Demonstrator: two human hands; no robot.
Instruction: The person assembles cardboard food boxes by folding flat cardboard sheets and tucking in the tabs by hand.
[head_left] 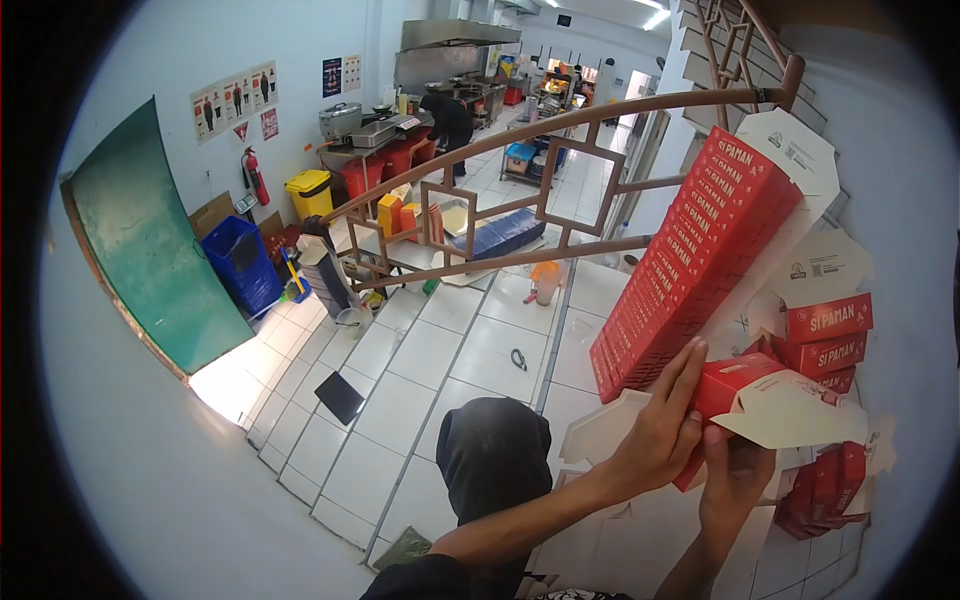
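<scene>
Between my two hands is a red cardboard food box (737,383) with its pale inner flap folded outward. My left hand (662,428) presses along the box's left side, fingers stretched over its edge and thumb against it. From below, my right hand (738,468) grips the front under the flap; some of its fingertips are hidden. Just behind the left hand rises a tall, leaning stack of red boxes (690,240) printed "SI PAMAN". More red boxes (825,345) lie in a loose pile to the right, and others (825,490) sit lower down beside my right hand.
White tiled steps (450,370) descend ahead, bordered by a brown metal railing (560,125). On the tiles are a dark flat sheet (340,398) and a plastic cup (545,285). Beyond the railing, a person (450,130) in black bends near a kitchen counter.
</scene>
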